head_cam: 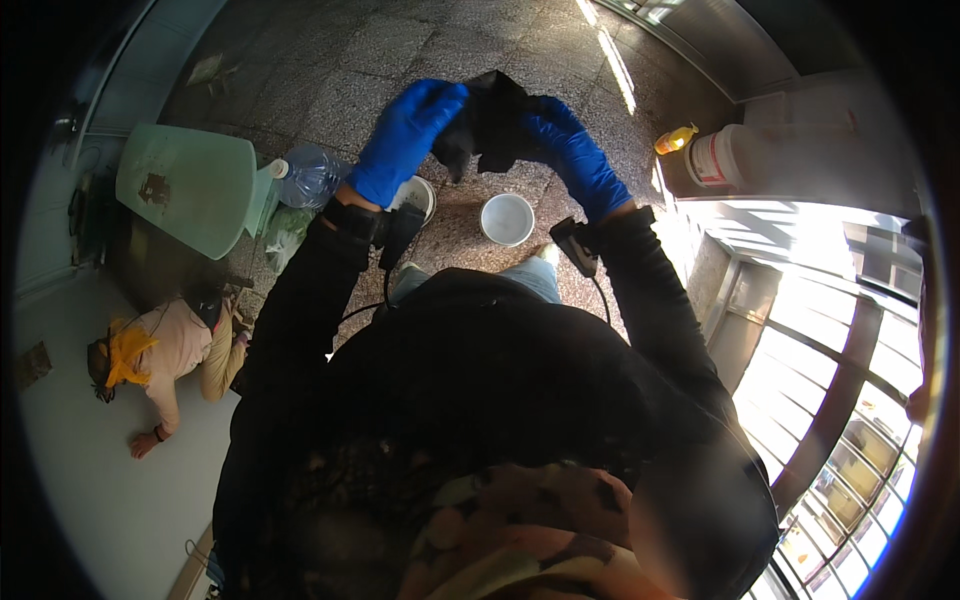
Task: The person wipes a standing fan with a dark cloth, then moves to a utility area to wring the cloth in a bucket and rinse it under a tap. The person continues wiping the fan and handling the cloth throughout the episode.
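My left hand (pixel 411 135), in a blue glove, grips one side of a dark crumpled cloth or sheet (pixel 495 124) in front of me. On its other side my right hand (pixel 574 150), gloved alike, has hold of it too. The dark piece hangs between both hands above the tiled floor; its exact material cannot be told. Below it on the floor stands a small white bucket (pixel 507 220) with pale contents or a pale inside. A second white bucket (pixel 416 196) is partly hidden behind my left wrist.
A pale green plastic chair (pixel 191 187), a large clear water bottle (pixel 309 177) and a plastic bag (pixel 286 238) are at left. Another person (pixel 176 345) is beyond them. At right stand a yellow bottle (pixel 675 140) and a big white tub (pixel 716 159), near a barred window (pixel 825 375).
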`<state>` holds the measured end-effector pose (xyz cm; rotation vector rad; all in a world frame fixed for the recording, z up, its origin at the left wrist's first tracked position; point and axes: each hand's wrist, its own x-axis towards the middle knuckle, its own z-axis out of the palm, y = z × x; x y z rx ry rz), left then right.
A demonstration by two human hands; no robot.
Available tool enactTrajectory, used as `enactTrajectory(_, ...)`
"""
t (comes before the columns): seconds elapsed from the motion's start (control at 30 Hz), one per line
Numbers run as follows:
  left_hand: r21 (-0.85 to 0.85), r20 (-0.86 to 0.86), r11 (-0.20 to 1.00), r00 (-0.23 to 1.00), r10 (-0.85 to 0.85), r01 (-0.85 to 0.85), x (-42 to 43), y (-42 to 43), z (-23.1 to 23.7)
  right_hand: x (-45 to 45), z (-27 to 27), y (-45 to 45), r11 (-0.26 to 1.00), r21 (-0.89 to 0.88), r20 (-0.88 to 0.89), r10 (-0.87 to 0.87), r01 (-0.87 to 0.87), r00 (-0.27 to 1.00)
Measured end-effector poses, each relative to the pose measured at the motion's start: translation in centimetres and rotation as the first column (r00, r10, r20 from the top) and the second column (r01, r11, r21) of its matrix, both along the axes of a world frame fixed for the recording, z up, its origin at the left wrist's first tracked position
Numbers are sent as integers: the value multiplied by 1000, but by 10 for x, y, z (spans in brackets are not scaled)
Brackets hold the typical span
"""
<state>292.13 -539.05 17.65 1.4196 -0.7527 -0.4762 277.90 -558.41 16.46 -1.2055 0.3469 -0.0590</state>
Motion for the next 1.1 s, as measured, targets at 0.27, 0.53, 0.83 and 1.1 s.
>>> enactTrajectory(0.27,157,-504,776,725,-469,611,-35,-29,2,-36,-37,16,953,38,8,-302,302,953)
enactTrajectory(0.53,212,-361,802,808,-466,558,-85,-139,-1,-159,-43,-71,739,500,96,-565,451,820)
enactTrajectory(0.83,-74,-482,639,533,-695,766,-267,-299,-27,-293,-17,-174,787,455,-68,-436,417,897)
enactTrajectory(1.1,-104,-572,601,447,-688,793,-307,-375,-68,-347,6,-224,850,129,-171,-488,510,856)
